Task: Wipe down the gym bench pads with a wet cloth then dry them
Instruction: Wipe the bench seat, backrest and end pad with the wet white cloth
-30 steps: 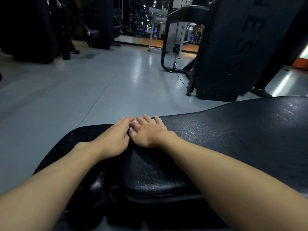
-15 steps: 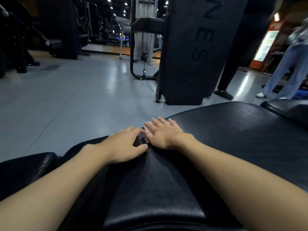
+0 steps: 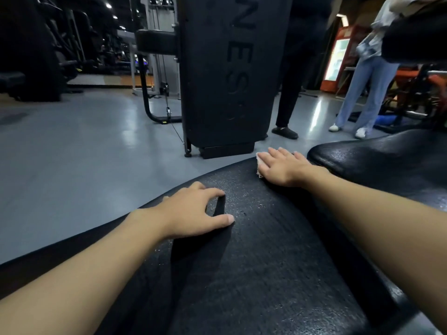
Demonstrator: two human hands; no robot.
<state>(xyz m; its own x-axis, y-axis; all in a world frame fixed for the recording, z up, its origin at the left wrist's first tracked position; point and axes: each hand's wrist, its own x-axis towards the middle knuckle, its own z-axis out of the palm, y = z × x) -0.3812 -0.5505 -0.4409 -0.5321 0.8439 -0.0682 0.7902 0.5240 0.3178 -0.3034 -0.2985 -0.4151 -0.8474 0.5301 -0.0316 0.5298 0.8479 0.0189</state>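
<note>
Both hands lie on the black bench pad. Left hand rests near its far edge, fingers arched and thumb stretched out, and holds nothing. Right hand presses flat, fingers straight, on a pale cloth, which is mostly hidden under the palm and perhaps folded. A second pad lies just beside this hand.

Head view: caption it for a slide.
Right hand presses a pale cloth flat at the bench pad's far edge; left hand rests on the pad.

Black machine tower, grey floor, jeans-clad legs, red cooler
</note>
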